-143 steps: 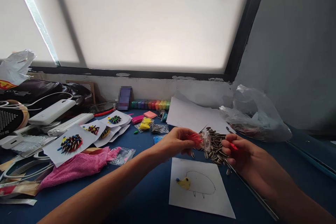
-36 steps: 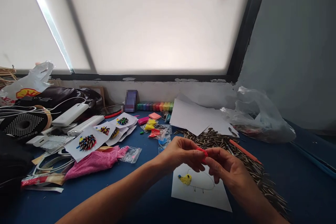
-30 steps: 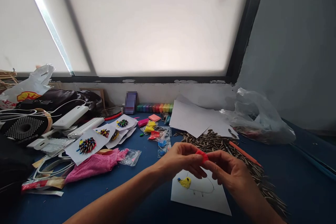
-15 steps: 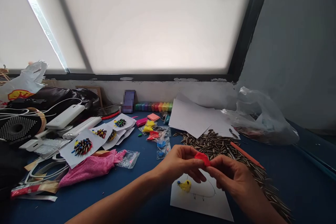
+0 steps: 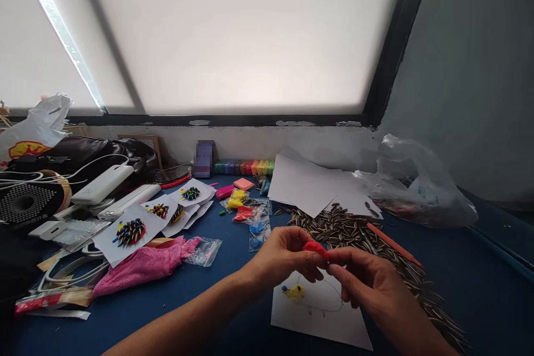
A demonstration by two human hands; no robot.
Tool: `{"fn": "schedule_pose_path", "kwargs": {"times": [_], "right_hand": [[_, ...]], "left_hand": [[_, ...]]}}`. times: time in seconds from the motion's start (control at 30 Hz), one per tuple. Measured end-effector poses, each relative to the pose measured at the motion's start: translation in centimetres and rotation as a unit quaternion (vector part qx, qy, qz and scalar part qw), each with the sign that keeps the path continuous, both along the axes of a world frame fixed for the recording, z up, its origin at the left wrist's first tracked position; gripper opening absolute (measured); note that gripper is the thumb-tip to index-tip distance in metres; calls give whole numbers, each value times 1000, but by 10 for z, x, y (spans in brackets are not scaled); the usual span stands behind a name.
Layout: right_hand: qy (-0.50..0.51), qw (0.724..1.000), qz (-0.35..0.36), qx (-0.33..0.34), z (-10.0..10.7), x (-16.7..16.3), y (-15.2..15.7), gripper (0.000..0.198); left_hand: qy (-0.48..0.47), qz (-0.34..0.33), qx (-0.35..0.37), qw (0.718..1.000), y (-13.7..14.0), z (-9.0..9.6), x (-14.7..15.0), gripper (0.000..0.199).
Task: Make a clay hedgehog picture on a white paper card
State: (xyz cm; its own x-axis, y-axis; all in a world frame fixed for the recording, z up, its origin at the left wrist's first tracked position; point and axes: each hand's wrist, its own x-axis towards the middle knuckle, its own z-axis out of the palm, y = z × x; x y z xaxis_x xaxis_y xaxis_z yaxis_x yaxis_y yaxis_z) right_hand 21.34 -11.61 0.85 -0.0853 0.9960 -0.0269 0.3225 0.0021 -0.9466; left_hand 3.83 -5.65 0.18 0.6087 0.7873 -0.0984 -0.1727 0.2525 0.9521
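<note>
A lump of red modelling clay (image 5: 316,249) is pinched between my two hands, above a sheet of white paper. My left hand (image 5: 287,253) grips it from the left with thumb and fingers. From the right, the thumb and forefinger of my right hand (image 5: 362,272) close on its edge. Below lies the drawing sheet (image 5: 319,328), with a pencilled animal outline. Its head is filled with yellow clay (image 5: 295,292) and has a blue nose and a dark eye. Part of the outline is hidden behind my fingers.
Sunflower seeds (image 5: 346,228) are heaped behind and right of my hands, with an orange pencil-like stick (image 5: 394,245) on them. Small bags of coloured clay (image 5: 246,213) lie left of the seeds. Finished seed pictures (image 5: 131,233) and a pink cloth (image 5: 146,267) are farther left. White paper (image 5: 300,183) lies behind.
The red clay has shifted slightly left and looks more drawn out. My right fingers have moved a little left along its edge. The view has shifted slightly.
</note>
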Motion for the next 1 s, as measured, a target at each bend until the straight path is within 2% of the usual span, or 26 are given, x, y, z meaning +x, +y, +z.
{"fn": "schedule_pose_path", "kwargs": {"times": [0.23,0.37,0.43,0.53,0.73,0.83,0.9,1.0], "right_hand": [[-34,999,-17,23,3,1,-1,47],[-51,998,-16,36,3,0,-1,44],[-50,998,1,39,4,-1,-1,40],[-55,997,-12,56,6,1,1,41],[-74,994,-49,59,9,4,1,44],[-49,996,-29,67,10,1,-1,40],[-33,996,-12,82,10,-1,-1,36],[-46,993,-42,98,10,0,0,35]], "left_hand": [[-1,2,-17,1000,-3,4,1,46],[1,-3,-17,1000,-8,0,4,47],[0,-13,-29,1000,-9,-3,6,53],[-9,-41,-37,998,-8,-3,6,57],[-2,-49,-14,999,-5,3,2,46],[5,-61,-11,998,-7,-1,4,44],[-1,-50,-13,999,-8,-5,5,46],[-5,-18,-16,1000,-7,-7,5,50]]}}
